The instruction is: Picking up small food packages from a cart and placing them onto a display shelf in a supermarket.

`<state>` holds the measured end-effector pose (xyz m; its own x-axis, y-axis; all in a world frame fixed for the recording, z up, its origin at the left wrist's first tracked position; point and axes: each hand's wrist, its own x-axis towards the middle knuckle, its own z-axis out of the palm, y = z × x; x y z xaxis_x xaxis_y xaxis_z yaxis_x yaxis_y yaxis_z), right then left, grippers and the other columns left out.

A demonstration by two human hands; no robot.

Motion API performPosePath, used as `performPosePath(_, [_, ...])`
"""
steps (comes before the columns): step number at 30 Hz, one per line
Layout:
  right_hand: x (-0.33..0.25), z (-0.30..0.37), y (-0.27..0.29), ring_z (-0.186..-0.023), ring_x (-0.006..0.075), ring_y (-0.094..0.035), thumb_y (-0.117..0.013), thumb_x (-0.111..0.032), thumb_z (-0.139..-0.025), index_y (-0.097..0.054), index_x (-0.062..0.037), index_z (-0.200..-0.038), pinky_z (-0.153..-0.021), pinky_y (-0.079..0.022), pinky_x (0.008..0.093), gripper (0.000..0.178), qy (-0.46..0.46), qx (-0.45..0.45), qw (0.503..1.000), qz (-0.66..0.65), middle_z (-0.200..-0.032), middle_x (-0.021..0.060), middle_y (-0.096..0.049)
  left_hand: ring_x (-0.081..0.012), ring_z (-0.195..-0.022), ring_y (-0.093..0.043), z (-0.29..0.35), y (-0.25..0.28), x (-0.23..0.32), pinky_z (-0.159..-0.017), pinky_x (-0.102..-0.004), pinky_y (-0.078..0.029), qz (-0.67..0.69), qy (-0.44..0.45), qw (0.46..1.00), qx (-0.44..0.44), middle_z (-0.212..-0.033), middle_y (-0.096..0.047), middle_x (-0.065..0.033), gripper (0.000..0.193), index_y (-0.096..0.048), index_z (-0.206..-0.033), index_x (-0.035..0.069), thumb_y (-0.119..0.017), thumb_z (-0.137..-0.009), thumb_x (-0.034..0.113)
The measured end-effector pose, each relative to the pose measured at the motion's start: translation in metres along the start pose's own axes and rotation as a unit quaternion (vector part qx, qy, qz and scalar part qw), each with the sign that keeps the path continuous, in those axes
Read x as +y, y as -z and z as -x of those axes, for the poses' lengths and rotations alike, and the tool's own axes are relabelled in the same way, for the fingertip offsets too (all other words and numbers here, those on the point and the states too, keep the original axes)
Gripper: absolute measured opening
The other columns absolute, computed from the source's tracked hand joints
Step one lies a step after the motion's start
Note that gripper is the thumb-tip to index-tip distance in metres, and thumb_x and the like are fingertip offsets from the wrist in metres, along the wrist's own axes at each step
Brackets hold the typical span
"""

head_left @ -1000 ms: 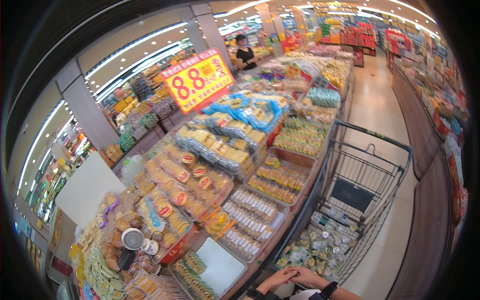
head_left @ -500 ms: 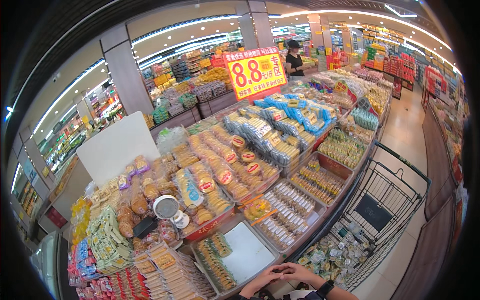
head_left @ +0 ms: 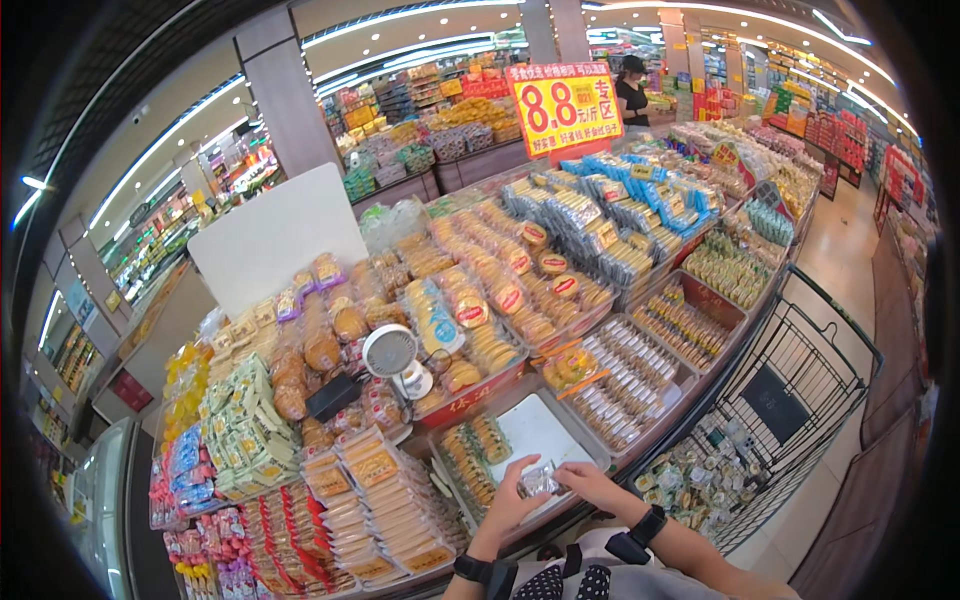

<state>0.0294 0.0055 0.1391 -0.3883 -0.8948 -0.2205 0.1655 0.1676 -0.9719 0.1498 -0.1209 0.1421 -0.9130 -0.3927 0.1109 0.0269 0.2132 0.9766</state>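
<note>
A small clear-and-silver wrapped packet (head_left: 540,479) is held between my two hands, above the front edge of a shallow tray. My left hand (head_left: 507,500) pinches the packet's left side. At its right end, the fingers of my right hand (head_left: 588,483) are closed on it. What the packet contains is too small to tell. The tray (head_left: 602,452) has a bare white base, with rows of wrapped snacks (head_left: 470,458) along its left side. In the tray to the right lie rows of silver-wrapped snacks (head_left: 620,365).
A black wire shopping cart (head_left: 868,362) stands at the right, with many small wrapped packets (head_left: 700,475) inside. A small white fan (head_left: 392,352) stands among bagged pastries. Stacked flat packets (head_left: 395,490) sit left of my hands. A person (head_left: 631,95) stands at the back.
The view has shifted, so the display sits farther right. My hands have moved from the lower edge to the tray's front, and the packet now shows between them.
</note>
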Motion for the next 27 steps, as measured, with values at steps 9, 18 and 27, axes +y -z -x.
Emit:
performPosePath(9, [-0.030,-0.035,-0.005,-0.061,0.0077,-0.044,-0.043,-0.018,-0.082,-0.051,0.0012,-0.072,-0.058,-0.037,0.0221,0.023,0.108,-0.048,0.991,0.067,-0.064,0.0007,-0.050,-0.0131,-0.088,-0.049,0.001,0.018,0.034,-0.076,-0.0246,-0.041,0.226,0.027,0.968,0.107,-0.096,-0.050,-0.0056,0.053,-0.039,-0.109,0.002,-0.061,-0.062,-0.008])
performPosePath(18, [-0.026,-0.043,0.008,-0.061,0.0086,-0.045,-0.044,-0.017,-0.081,-0.054,0.0030,-0.076,-0.058,-0.038,0.0227,0.022,0.098,-0.097,0.976,0.170,-0.063,0.0020,-0.052,-0.0109,-0.085,-0.049,0.001,0.023,0.017,-0.074,-0.0229,-0.041,0.179,0.104,0.972,0.115,-0.091,-0.051,-0.0045,0.032,-0.049,-0.097,0.001,-0.058,-0.067,-0.005])
performPosePath(27, [-0.025,-0.054,0.026,-0.073,0.0114,-0.053,-0.050,-0.010,-0.078,-0.048,-0.0008,-0.100,-0.065,-0.042,0.0227,0.024,0.078,-0.144,0.986,-0.037,-0.093,0.0058,-0.052,-0.0162,-0.076,-0.055,-0.017,0.007,-0.004,-0.064,-0.0226,-0.047,0.454,0.243,0.843,0.156,-0.089,-0.054,-0.0091,0.026,-0.048,-0.100,-0.001,-0.049,-0.078,0.014])
